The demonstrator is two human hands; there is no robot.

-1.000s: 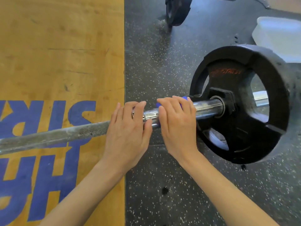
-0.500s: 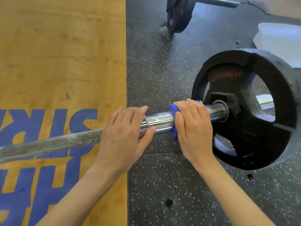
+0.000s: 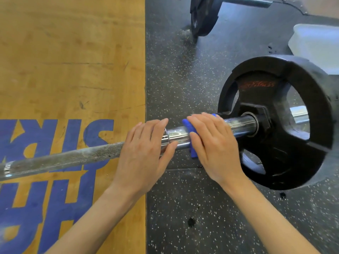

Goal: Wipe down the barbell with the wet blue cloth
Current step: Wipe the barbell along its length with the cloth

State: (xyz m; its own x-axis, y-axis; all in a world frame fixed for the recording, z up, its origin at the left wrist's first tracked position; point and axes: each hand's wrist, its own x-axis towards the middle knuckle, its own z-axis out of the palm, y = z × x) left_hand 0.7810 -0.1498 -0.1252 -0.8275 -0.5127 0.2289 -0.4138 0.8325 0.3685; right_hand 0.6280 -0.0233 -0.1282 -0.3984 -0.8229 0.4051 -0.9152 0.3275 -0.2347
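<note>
Speckled black rubber flooring meets a wooden platform with blue painted lettering, and across both I see the barbell lying on the floor, running from lower left up to a black weight plate on its right end. From my remote seat I read my left hand as draped over the bar right at the collar, where knurled shaft meets chrome sleeve, fingers lying fairly straight across the top and thumb alongside, steadying rather than clamping. My right hand is curled around the sleeve with the blue cloth pinched between palm and metal; only a strip of cloth shows at the thumb side and a sliver past the fingertips. Progress looks early to me: the stretch of sleeve between cloth and plate is shiny yet carries whitish smears, so I judge it only partly wiped, and the long knurled shaft to the left looks chalky and untouched. Left to do, I reckon: finish this sleeve, the whole shaft, and the far end, which is out of view. Behind, 1 more plate and a white container sit on the rubber.
</note>
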